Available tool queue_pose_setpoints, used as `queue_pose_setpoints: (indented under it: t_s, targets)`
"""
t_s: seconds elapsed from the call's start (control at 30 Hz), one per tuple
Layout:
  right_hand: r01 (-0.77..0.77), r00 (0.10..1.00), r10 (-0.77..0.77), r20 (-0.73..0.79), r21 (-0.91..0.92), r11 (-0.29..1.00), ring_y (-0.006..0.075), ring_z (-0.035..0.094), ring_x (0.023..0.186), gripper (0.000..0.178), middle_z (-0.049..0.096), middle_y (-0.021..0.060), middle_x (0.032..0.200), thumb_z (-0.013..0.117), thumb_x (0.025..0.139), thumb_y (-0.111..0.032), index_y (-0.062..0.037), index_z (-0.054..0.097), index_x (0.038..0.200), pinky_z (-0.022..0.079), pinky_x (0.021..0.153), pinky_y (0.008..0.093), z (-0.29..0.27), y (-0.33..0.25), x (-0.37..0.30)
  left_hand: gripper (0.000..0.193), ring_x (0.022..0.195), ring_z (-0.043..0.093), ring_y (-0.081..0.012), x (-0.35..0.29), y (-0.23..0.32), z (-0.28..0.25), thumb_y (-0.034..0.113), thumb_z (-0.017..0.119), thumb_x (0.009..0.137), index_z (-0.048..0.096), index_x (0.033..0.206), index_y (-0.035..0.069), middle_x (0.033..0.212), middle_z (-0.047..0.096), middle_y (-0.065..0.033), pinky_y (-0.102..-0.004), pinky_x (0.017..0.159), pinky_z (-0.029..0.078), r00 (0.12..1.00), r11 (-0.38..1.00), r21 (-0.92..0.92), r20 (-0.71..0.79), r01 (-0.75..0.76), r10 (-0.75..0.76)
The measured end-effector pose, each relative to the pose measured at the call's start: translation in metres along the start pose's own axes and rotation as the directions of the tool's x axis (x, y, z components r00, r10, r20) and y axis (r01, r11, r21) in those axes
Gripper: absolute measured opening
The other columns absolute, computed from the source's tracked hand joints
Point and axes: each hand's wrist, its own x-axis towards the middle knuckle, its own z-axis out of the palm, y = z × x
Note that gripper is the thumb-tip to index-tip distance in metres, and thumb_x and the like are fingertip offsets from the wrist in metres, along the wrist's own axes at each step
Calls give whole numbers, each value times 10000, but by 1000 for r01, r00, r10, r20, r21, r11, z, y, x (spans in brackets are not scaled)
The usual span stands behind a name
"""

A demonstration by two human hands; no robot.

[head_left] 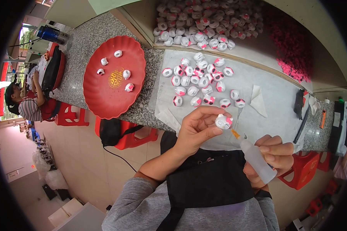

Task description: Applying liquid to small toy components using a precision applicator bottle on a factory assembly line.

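Observation:
Between thumb and fingertips, my left hand pinches a small white plastic cat head with a pink patch. My right hand is wrapped round a translucent white squeeze bottle, tilted so its thin orange nozzle points up at the cat head. The nozzle tip is close beneath the piece; I cannot tell whether they touch. Just beyond my hands, several similar white and pink pieces lie loosely grouped on a white paper sheet.
A red scalloped plate with several pieces stands at the left. A shelf behind holds a heap of white pieces and a pink pile. Folded tissue lies at the right. Red stools flank me; another person sits far left.

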Motion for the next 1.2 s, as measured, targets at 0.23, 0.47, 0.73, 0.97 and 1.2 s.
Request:
queue_pose_setpoints:
  t_s: [0.23,0.47,0.73,0.97,1.2]
  targets:
    - [1,1000,-1,9,10,1000,115,405,565,407,403,34,804,688,619,-244,-89,405,866,352,455,212,1,-1,1,337,898,504,-184,0,-1,0,27,580,685,439,990,1,967,494,-148,-346,771,439,1000,1000,8,7,-8,8]
    - [16,1000,-17,14,33,999,116,403,559,415,404,35,807,700,604,-218,-87,406,867,359,456,213,0,1,0,334,899,482,-185,0,-2,1,8,589,666,456,973,-7,948,498,-134,-309,792,381,997,993,89,19,-78,76]
    - [-15,999,16,-39,42,999,121,407,559,410,410,39,814,710,598,-179,-79,407,855,370,465,216,5,3,-4,313,897,464,-203,1,-3,-3,-34,579,658,479,954,-29,946,470,-133,-309,788,368,971,920,310,103,-240,218]
    - [-34,997,29,78,53,998,132,428,594,404,414,42,804,710,600,-165,-74,410,854,373,467,218,0,3,-1,306,906,459,-208,0,-3,-5,-35,571,666,478,957,-32,946,472,-135,-317,803,357,972,911,339,83,-235,220]
    - [-5,1000,5,-3,-21,1000,126,422,565,405,411,44,778,715,596,-189,-66,417,841,377,463,212,-2,5,1,298,917,459,-204,4,-2,-1,-40,562,668,480,954,-20,966,477,-141,-310,802,360,974,912,342,76,-226,213]
